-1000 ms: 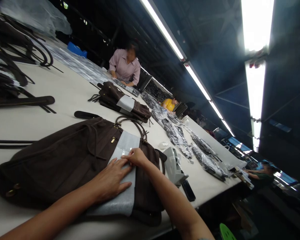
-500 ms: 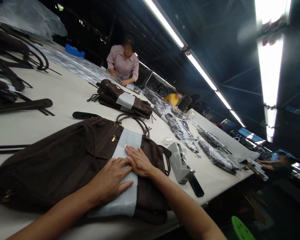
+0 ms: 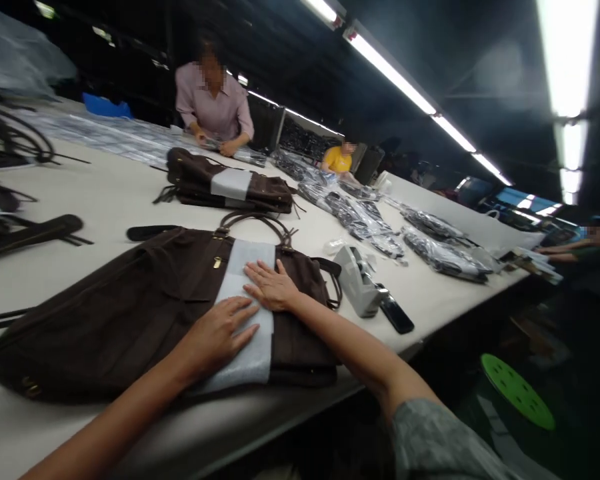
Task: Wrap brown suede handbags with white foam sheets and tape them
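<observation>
A dark brown handbag [image 3: 130, 307] lies flat in front of me, its two looped handles pointing away. Around its middle runs a pale foam wrapping strip [image 3: 253, 360]. Both palms are down on that strip. My left hand [image 3: 225, 330] rests on the lower left part, fingers spread and pointing right. Further up, my right hand [image 3: 270, 285] lies flat with its fingers stretched out. Neither hand grips anything. Right of the bag stand a grey tape dispenser [image 3: 357, 283] and a black phone [image 3: 396, 310].
Behind the bag lies a stack of wrapped brown bags [image 3: 230, 183]. Plastic-covered bags [image 3: 365, 220] line the table [image 3: 105, 190] to the right. More straps and bags [image 3: 25, 240] are at left. A co-worker [image 3: 214, 100] stands across the table. A green stool [image 3: 517, 392] is below right.
My hands have slid slightly apart on the foam strip; before, their fingers touched. The view has tilted and shifted, showing more of my right sleeve and the stool.
</observation>
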`<move>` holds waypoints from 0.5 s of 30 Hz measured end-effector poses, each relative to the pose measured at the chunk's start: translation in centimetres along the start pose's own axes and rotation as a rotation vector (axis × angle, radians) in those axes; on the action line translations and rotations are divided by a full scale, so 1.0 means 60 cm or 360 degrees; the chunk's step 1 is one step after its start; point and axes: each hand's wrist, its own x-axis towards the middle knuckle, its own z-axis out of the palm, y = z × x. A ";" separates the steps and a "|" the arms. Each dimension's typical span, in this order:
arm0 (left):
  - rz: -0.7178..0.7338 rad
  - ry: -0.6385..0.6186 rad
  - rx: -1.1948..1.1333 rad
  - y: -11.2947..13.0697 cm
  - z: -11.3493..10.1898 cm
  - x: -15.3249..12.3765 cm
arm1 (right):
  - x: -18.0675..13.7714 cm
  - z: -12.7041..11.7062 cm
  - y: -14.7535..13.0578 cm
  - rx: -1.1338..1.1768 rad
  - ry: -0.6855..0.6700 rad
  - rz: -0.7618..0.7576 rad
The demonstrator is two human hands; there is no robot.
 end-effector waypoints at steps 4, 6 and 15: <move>0.0133 -0.0116 0.0106 -0.019 0.001 0.008 | 0.018 -0.047 0.033 -0.0110 0.0097 0.0206; 0.0255 -0.0102 0.0144 -0.027 0.003 0.013 | -0.001 -0.096 0.059 -0.0106 0.0390 0.0421; 0.0476 0.0112 0.0125 -0.066 0.023 0.007 | -0.299 -0.151 0.099 0.1163 0.0927 0.1108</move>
